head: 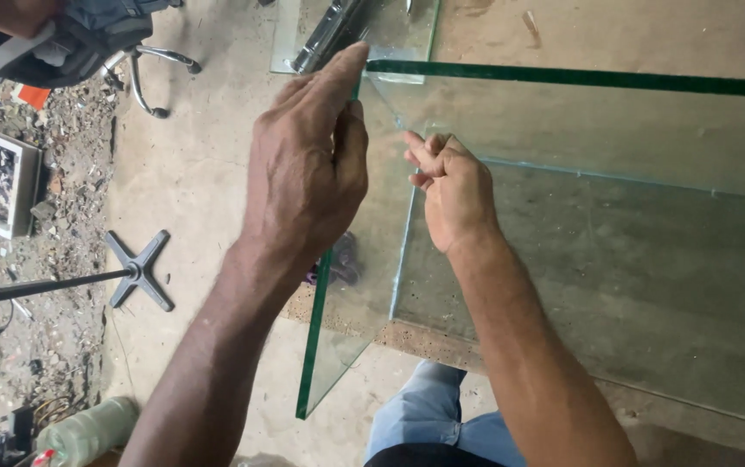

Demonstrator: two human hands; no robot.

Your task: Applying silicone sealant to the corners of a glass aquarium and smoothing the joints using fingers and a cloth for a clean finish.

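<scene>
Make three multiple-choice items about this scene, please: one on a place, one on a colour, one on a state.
1. Where is the left hand?
A. On the top corner where two glass panes meet
B. Flat on the floor
C. On the chair base

2. What colour do the edges of the glass panes show?
A. Red
B. Green
C. Black

3. How is the right hand held?
A. Spread flat on the floor
B. Wrapped around a bottle
C. Fingers curled, inside the glass box near its corner

Answers:
1. A, the fingertips rest on the corner where the side pane joins the long pane.
2. B, both visible edges look green.
3. C, the hand sits behind the side pane with the fingers bent; what it holds, if anything, cannot be told.
</scene>
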